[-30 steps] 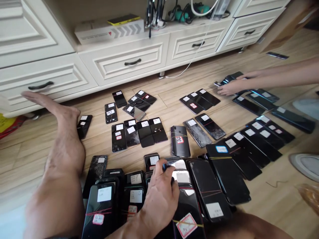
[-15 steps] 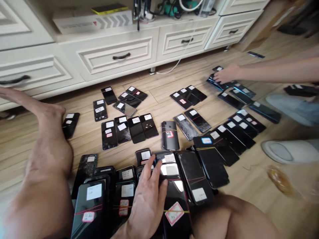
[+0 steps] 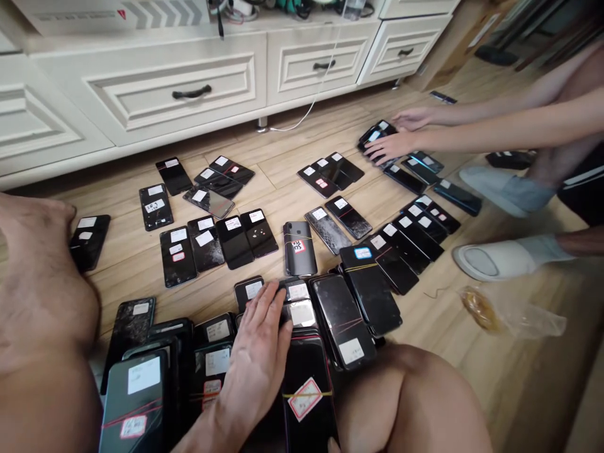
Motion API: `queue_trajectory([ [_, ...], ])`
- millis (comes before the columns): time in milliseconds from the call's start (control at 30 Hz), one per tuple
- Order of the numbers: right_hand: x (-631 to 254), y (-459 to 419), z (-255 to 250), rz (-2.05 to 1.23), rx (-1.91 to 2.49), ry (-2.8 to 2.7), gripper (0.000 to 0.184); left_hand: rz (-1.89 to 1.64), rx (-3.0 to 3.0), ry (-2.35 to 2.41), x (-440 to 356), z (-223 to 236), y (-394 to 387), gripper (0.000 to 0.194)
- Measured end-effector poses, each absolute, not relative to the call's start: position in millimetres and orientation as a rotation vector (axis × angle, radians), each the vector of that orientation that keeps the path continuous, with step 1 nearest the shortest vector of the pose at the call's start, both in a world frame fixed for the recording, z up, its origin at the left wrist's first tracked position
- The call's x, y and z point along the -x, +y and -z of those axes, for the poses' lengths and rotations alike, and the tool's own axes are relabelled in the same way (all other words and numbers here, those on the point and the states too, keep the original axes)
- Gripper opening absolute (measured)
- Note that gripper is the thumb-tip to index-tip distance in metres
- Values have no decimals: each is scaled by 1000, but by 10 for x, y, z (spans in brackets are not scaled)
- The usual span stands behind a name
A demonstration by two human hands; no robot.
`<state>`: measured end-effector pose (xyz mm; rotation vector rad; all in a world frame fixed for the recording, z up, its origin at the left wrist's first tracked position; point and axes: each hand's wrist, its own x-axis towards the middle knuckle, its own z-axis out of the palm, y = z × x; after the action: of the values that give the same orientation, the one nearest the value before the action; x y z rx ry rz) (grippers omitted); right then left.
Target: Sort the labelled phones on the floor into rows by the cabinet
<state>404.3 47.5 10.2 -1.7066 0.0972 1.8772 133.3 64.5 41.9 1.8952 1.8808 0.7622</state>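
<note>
My left hand [image 3: 255, 358] lies flat and open, palm down, on a pile of dark phones [image 3: 344, 314] on the wooden floor in front of me. Its fingertips rest by a phone with a white label [image 3: 297, 292]. Just right of the hand lies a black phone with a red-edged label under a rubber band [image 3: 306, 397]. Nothing is held. My right hand is out of view. More labelled phones [image 3: 207, 242] lie in rows farther out.
My bare left leg [image 3: 42, 302] and right knee [image 3: 406, 402] flank the pile. Another person's two hands [image 3: 387, 148] touch phones at the far right, their slippers [image 3: 491, 259] nearby. A plastic bag [image 3: 509, 311] lies on the floor. White drawers [image 3: 189, 82] and a cable [image 3: 306, 107] stand behind.
My left hand went from a curled pinch to lying flat with fingers stretched on the phones. The view swung right. The other person's second hand came in beside the first.
</note>
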Motion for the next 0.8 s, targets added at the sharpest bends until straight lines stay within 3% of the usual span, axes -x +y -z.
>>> queue_trajectory([
  [233,-4075,498,-45,-1832,1746,86,16,-702,-1833,1921,-1371,-284,873,45],
  [533,-3974,709,-1,-1870,1719,41,37,-714,-1675,1797,-1346,-450,832,33],
  [800,-3750,379,-57,-1848,1686,52,29,-732,-1606,1836,-1308,-341,775,35],
])
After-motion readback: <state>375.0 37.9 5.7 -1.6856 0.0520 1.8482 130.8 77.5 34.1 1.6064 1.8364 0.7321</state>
